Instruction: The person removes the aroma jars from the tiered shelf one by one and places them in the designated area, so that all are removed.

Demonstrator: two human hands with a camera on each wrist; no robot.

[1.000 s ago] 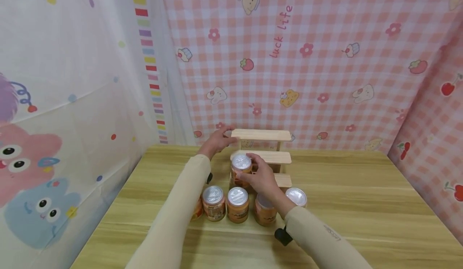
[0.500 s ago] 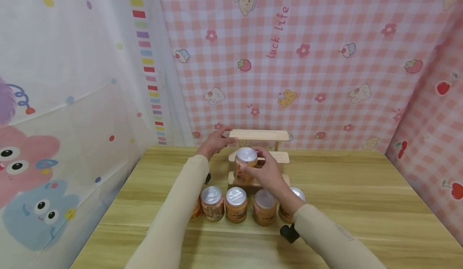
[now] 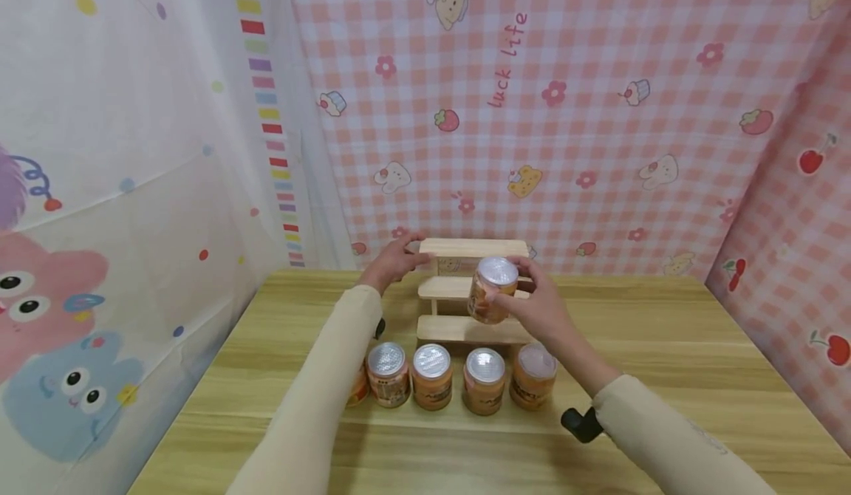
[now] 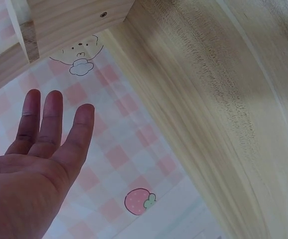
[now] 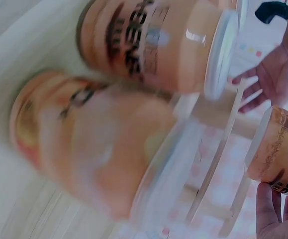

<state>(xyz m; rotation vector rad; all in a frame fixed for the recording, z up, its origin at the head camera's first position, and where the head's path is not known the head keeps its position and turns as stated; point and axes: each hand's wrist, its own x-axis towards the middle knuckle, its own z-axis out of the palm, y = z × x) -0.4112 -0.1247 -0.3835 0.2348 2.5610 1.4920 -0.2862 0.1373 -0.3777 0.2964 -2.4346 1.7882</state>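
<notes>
In the head view a three-tier wooden display rack [image 3: 459, 328] stands at the back of the table. My left hand [image 3: 395, 261] pinches the left end of its top board between thumb and index finger. In the left wrist view the other fingers of the left hand [image 4: 39, 164] stretch out free, the thumb hidden. My right hand [image 3: 544, 304] grips an orange jar with a silver lid [image 3: 490, 295], raised before the rack's right half and slightly tilted. The right wrist view shows the fingers [image 5: 267, 211] against the held jar [image 5: 275, 154].
Several similar jars [image 3: 432, 384] stand in a row in front of the rack, the leftmost partly behind the left sleeve [image 3: 312, 377]. A pink checked cloth [image 3: 598, 148] hangs behind the wooden table [image 3: 631, 347], a white one [image 3: 199, 148] at the left.
My right hand has carried the jar up and to the right, from the rack's left side to its right half. The left hand stays at the top board.
</notes>
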